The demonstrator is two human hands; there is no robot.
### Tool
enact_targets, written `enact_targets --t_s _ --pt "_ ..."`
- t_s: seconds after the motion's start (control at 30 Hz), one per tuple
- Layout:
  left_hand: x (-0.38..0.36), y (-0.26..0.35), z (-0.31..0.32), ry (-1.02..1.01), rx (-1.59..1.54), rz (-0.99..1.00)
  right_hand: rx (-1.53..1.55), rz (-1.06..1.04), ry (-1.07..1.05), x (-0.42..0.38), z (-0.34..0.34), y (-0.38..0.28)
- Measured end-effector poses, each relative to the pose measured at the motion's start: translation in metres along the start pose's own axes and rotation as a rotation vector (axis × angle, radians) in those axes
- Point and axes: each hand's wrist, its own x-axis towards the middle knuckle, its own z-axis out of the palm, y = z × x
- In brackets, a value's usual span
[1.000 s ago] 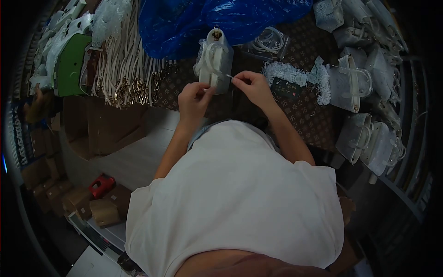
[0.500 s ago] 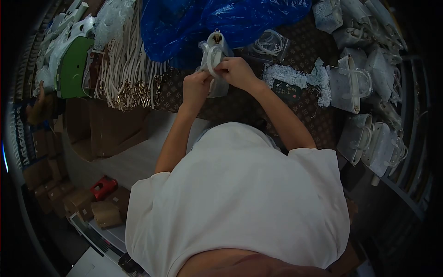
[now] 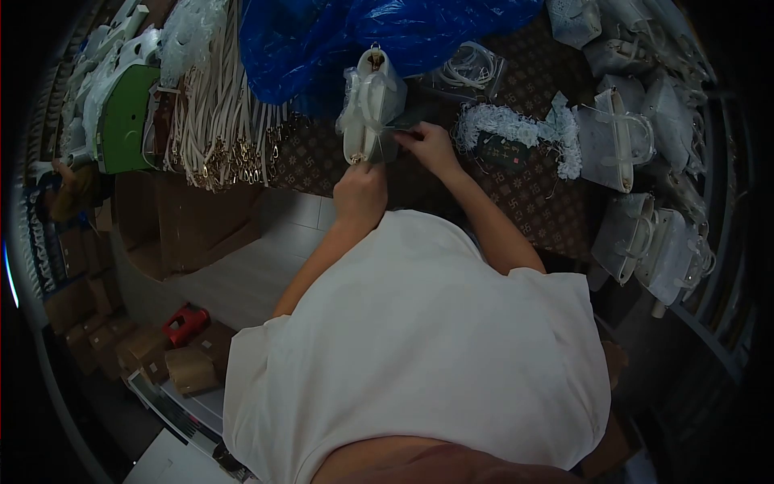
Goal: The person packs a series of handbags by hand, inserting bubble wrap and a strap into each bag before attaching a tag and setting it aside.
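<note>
Two hands work at a small white handbag that stands on the patterned desk, just in front of a blue plastic sheet. We note the left hand closed at the lower edge of the handbag, fingers curled upward against its base; whether it pinches the bag itself or a small fitting there we cannot tell. We note the right hand just right of the handbag, fingers drawn together as if pinching something fine at the bag's side; what it grips is too small to make out. A pale strap or wrapping loops across the front of the handbag.

Left of the handbag, a row of cream straps with gold clasps hangs over the desk edge, and beyond them lies a green-faced item. Right of the handbag we record a clear bag of white cords, a heap of white shredded filler and a dark tag. Farther right, several wrapped white handbags stand together. Below the desk, left of the handbag, lie brown cartons and a red object on the floor.
</note>
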Motion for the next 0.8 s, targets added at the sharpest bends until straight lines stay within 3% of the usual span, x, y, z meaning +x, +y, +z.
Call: enact_targets --t_s 0.2,0.3,0.37,0.4,0.47,0.5,0.57,0.7,0.8 --pt "0.005 -0.035 0.001 0.067 0.008 -0.105 -0.003 -0.025 -0.002 -0.011 -0.015 -0.031" --pt "0.005 -0.048 -0.003 0.076 0.048 -0.236 -0.061 -0.176 -0.087 -0.015 -0.015 -0.034" --pt "0.0 -0.054 -0.001 0.141 -0.274 -0.181 -0.007 -0.14 -0.252 -0.018 -0.01 -0.028" --pt "-0.002 -0.054 0.002 0.143 -0.274 -0.183 -0.007 -0.142 -0.254 -0.019 -0.008 -0.027" --pt "-0.005 -0.053 0.005 -0.011 -0.589 -0.432 0.249 0.156 -0.322 -0.021 -0.004 -0.031" --pt "-0.005 -0.054 0.004 -0.006 -0.586 -0.436 0.248 0.154 -0.329 -0.023 -0.002 -0.033" --pt "-0.001 -0.052 -0.005 -0.233 -1.398 -0.956 0.264 0.303 -0.269 -0.025 -0.001 -0.036" --pt "0.0 -0.05 -0.003 -0.279 -1.701 -1.02 0.085 0.225 -0.312 -0.027 -0.002 -0.032" --pt "0.0 -0.042 -0.001 -0.251 -1.686 -1.001 0.336 0.352 -0.337 -0.031 0.0 -0.037"
